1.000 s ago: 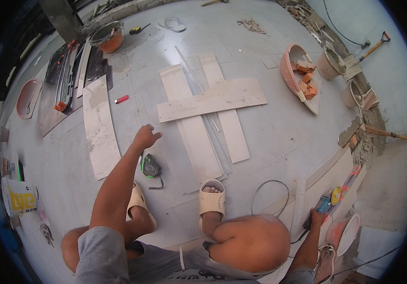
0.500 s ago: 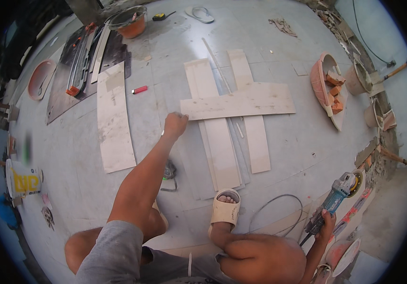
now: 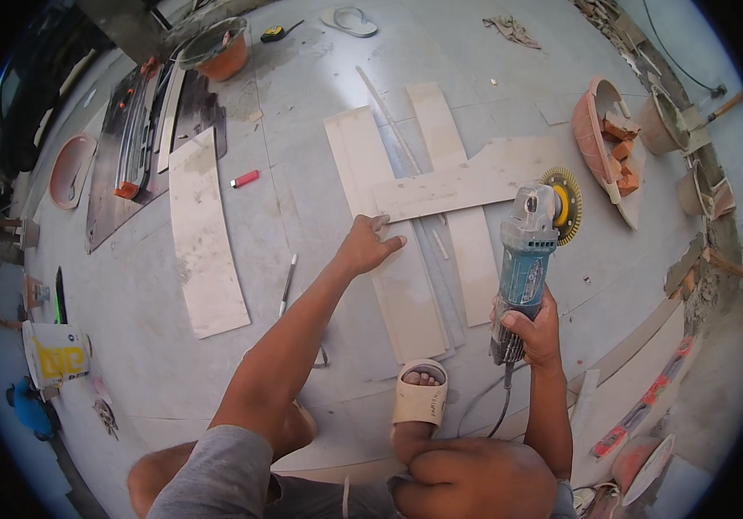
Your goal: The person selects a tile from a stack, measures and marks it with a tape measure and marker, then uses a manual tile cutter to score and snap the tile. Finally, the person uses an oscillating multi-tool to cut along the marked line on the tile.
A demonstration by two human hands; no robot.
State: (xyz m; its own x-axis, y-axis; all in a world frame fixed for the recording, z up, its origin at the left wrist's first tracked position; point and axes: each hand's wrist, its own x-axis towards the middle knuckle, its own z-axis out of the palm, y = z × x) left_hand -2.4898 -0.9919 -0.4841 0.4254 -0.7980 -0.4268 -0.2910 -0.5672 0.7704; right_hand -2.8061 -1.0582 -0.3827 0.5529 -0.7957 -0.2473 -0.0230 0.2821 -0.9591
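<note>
Right-hand grip (image 3: 534, 330) wrapped tight round the blue angle grinder (image 3: 527, 259), disc (image 3: 564, 206) pointing away and hanging just over the end of the crosswise tile strip (image 3: 466, 180). Left-hand grip (image 3: 369, 245) holding nothing, fingers spread, tips pressing down where that cross strip lies over the long tile strip (image 3: 393, 251). Looks like the lining-up step right before a cut: piece pinned, tool carried in but not biting yet. Next move probably calls for keeping the pinning fingers well clear of the disc line, plus watching the cord (image 3: 488, 406) trailing back beside the sandalled foot (image 3: 420, 396).

Just left of the free hand, a pencil (image 3: 287, 284) on the floor (image 3: 302, 173). Further left, a loose wide tile (image 3: 203, 233) and a red lighter (image 3: 245, 179). Past the grinder to the right, a terracotta basin with brick chunks (image 3: 605, 143), then buckets (image 3: 661, 125) by the rubble edge. Far ahead, a bowl (image 3: 216, 48), a tape measure (image 3: 273, 34) and a stray sandal (image 3: 350, 19). Nothing really blocking the cut except the second long strip (image 3: 453, 173) underneath, worth minding for depth.
</note>
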